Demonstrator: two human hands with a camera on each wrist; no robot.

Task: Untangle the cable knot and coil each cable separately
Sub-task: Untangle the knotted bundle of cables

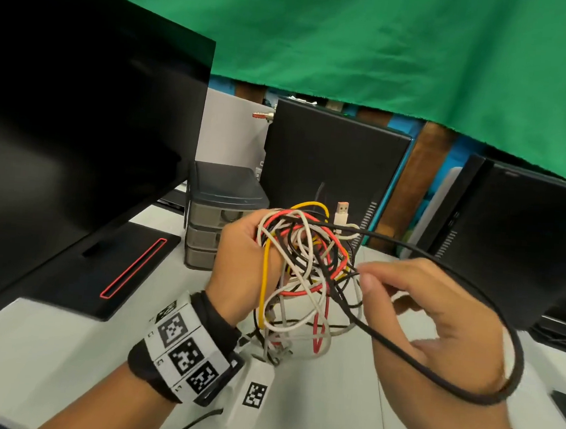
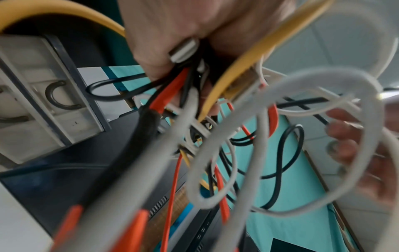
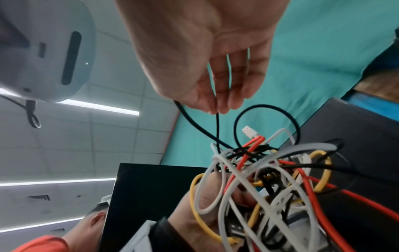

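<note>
Left hand (image 1: 245,245) gripping tangled cable knot (image 1: 304,270), right hand (image 1: 416,313) pinching black cable (image 1: 492,291)

You're holding smooth plastic-jacketed cables (image 1: 304,270); thick black cable (image 1: 464,387) looks matt, braided. USB plug (image 1: 342,212) has a metal tip. Backdrop (image 1: 389,46) is green cloth. Monitor (image 1: 79,113) glossy black.

The left hand (image 1: 244,255) has its fingers buried in the cable knot (image 1: 304,266), so I can't see them. Up close, the left wrist view blurs the nearest cables. The black cable (image 1: 484,396) runs out of sight behind the right wrist.
</note>
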